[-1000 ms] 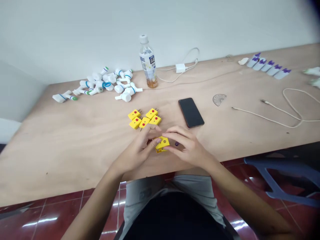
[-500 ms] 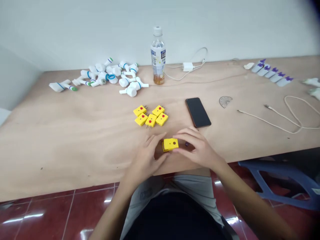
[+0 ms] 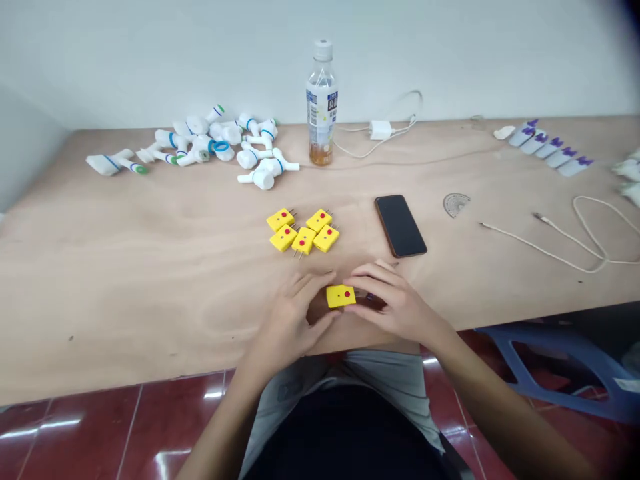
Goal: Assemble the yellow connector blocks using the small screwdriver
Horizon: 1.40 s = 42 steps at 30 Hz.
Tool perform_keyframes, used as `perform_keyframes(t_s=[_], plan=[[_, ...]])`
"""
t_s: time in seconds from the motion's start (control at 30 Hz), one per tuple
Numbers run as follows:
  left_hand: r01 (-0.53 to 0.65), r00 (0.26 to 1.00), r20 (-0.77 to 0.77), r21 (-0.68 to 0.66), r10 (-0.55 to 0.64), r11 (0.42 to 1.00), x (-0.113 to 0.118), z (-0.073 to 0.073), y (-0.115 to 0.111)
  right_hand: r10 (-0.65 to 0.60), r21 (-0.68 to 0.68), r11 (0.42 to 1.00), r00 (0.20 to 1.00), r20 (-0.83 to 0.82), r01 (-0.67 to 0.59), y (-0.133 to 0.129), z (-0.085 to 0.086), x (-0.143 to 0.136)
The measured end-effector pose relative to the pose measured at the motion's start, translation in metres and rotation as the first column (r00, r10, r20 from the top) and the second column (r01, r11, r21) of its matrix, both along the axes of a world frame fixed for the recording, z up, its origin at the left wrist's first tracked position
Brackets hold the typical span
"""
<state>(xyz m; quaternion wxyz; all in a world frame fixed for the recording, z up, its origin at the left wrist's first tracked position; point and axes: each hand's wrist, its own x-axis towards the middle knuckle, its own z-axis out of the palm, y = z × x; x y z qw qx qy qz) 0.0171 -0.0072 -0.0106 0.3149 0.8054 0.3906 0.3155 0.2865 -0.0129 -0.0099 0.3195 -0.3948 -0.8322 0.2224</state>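
Note:
A yellow block (image 3: 341,296) with a red dot on its top lies between my two hands near the table's front edge. My right hand (image 3: 395,300) grips its right end between thumb and fingers. My left hand (image 3: 295,317) curves around the left side, thumb and fingers apart at the block's near and far corners; whether they press on it is hard to tell. Beyond my hands, several like yellow blocks (image 3: 303,241) with red dots and metal prongs sit in a cluster. A small dark piece (image 3: 370,296) shows partly under my right hand.
A black phone (image 3: 401,225) lies right of the cluster. Behind stand a bottle (image 3: 321,110) and a white charger (image 3: 381,130). White jointed parts (image 3: 200,143) are heaped back left. Farther right are a protractor (image 3: 456,204), a cable (image 3: 550,255) and purple-topped pieces (image 3: 550,148).
The yellow block between my hands now shows a red dot where a dark round spot was, and looks closed and flatter. The view has shifted slightly.

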Motion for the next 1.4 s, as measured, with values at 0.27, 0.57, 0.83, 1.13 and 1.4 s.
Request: perform_keyframes(t_s=[0.27,0.57,0.83,1.13,1.4], plan=[[0.000,1.000,0.006,-0.007,0.000,1.000,0.002,0.003,0.001,-0.004,0.013,1.000,1.000,-0.005,0.004,-0.002,-0.002,0.002],[-0.023,0.999,-0.028,-0.053,0.021,0.998,0.003,0.006,0.003,0.004,0.052,0.999,0.998,0.060,-0.007,-0.002,0.001,0.002],[0.003,1.000,-0.022,-0.062,-0.005,0.998,0.002,0.011,0.005,-0.020,0.045,0.999,0.992,-0.121,0.026,0.023,0.022,0.002],[-0.011,1.000,-0.004,-0.068,0.011,0.998,0.000,0.007,0.001,0.215,-0.010,0.976,0.948,0.236,-0.219,0.077,0.025,-0.021],[-0.004,1.000,-0.007,-0.067,0.004,0.998,-0.001,0.006,0.000,0.158,-0.022,0.987,0.962,0.221,-0.157,0.060,0.027,-0.019]])
